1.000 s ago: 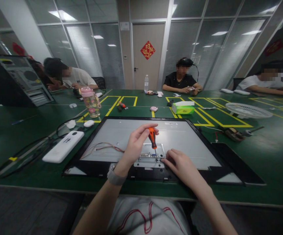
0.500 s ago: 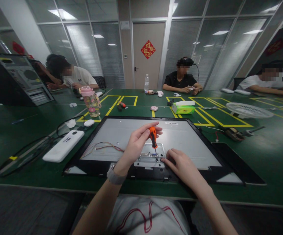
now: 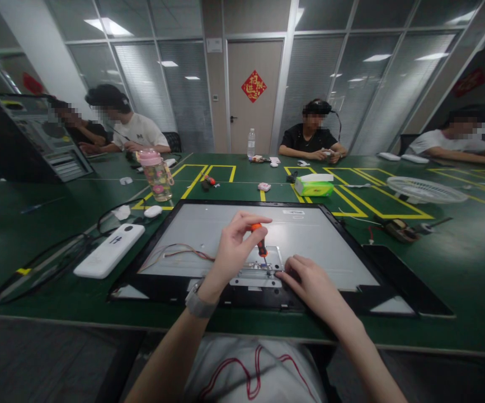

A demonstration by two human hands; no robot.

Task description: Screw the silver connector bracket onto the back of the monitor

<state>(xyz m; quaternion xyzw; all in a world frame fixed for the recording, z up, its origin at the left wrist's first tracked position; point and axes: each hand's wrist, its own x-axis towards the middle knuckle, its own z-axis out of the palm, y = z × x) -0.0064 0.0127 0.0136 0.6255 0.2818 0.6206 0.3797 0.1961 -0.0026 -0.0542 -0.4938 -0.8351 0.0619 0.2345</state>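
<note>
We hold an orange-and-black screwdriver (image 3: 262, 248) in our left grip (image 3: 236, 244), thumb and fingers pinching its handle, one finger reaching out past the top. The shaft slants down to the bracket (image 3: 254, 284) near the middle of the panel's near side; its tip is at the bracket's right part, though we cannot tell whether it sits in a screw. Our right grip (image 3: 305, 276) rests low at the bracket's right edge, fingers curled and thumb pointing toward the tip; we cannot tell whether it pinches anything. A grey watch (image 3: 201, 302) circles our left wrist.

The panel (image 3: 326, 240) lies flat, grey back up, at the near edge of the green worktop (image 3: 78, 308). Thin wires (image 3: 187, 247) cross its left half and pass out of sight behind our left grip. To the panel's left we see a white box (image 3: 110, 254), a looped black cable (image 3: 23, 272) and a small white case (image 3: 153, 211). Farther off stand a pink-lidded bottle (image 3: 157, 178) and a green tissue box (image 3: 314, 186). To the panel's right lie a black slab (image 3: 410, 280), a tool (image 3: 401, 229) and a round white grille (image 3: 427, 190). Across from us, people (image 3: 311, 136) sit along the far side
</note>
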